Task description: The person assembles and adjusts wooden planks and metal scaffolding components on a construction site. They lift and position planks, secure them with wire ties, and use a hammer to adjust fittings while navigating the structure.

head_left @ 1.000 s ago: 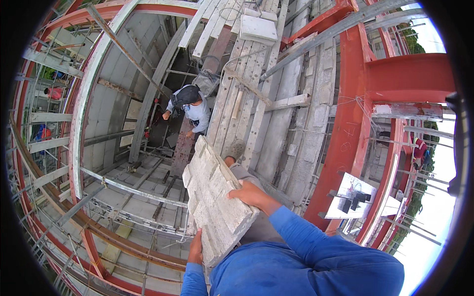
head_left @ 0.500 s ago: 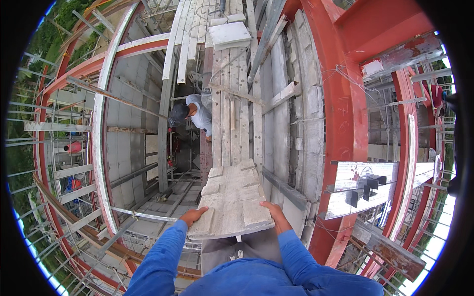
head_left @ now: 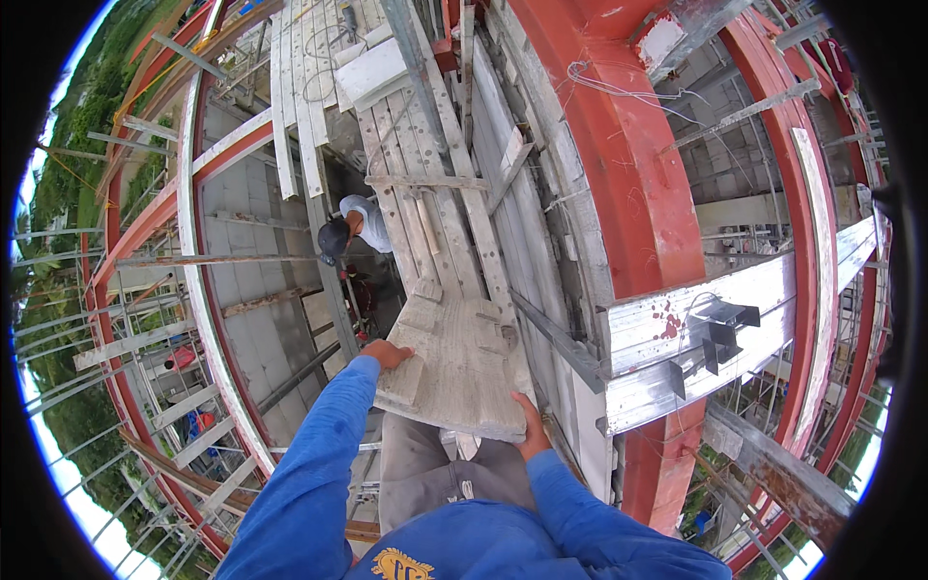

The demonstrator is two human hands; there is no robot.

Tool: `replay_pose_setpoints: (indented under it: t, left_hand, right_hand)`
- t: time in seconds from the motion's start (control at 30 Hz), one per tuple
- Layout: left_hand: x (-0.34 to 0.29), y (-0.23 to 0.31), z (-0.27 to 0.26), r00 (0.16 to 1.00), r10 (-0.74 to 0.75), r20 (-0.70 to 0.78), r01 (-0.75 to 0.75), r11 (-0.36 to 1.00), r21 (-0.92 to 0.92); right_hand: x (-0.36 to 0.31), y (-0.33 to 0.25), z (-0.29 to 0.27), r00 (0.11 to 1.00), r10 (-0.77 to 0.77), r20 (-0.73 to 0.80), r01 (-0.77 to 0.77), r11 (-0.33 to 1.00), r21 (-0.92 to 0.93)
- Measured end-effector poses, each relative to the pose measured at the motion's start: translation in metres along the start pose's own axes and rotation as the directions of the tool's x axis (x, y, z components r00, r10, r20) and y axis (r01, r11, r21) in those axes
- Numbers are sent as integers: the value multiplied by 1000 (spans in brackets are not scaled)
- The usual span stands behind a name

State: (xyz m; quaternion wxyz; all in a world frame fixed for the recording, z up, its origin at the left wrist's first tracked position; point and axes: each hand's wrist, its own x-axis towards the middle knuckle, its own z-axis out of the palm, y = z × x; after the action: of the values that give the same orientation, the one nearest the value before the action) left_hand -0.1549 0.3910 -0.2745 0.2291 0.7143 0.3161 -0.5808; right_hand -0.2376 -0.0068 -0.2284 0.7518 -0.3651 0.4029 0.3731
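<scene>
A pale, rough panel [head_left: 454, 358], like cast concrete, is in front of my body, with raised flat blocks along both its sides. My left hand [head_left: 390, 354] grips its left edge, thumb resting on a block. At the near right corner, my right hand [head_left: 531, 425] is closed on the edge, with the fingers underneath hidden. The panel's far end lies over the near end of a walkway of perforated metal planks [head_left: 425, 232].
On the left, below the walkway, a person in a dark cap [head_left: 336, 237] bends in a gap. White slabs [head_left: 371, 72] lie further along the planks. A red steel column [head_left: 628, 174] stands right, beside a silvery plank [head_left: 696, 348] with black brackets. Scaffold bars surround the left side.
My view has turned, so the walkway now slants. The panel has swung, its left edge further forward with my left hand, its right corner nearer my body. Both hands keep hold.
</scene>
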Motion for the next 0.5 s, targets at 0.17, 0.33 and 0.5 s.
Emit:
replay_pose_setpoints:
  t: [0.17, 0.33, 0.5]
  left_hand:
    - [14, 32, -23, 995, 102, 15, -103, 978, 181]
    - [15, 74, -51, 979, 171, 108, -191, 957, 217]
    - [3, 108, -65, 936, 312, 166, -349, 888, 299]
  right_hand:
    - [-4, 23, -17, 820, -497, 284, 567, 641, -516]
    - [-10, 7, -13, 823, -527, 211, 535, 597, -597]
    - [-3, 1, -23, 902, -426, 64, 419, 832, -364]
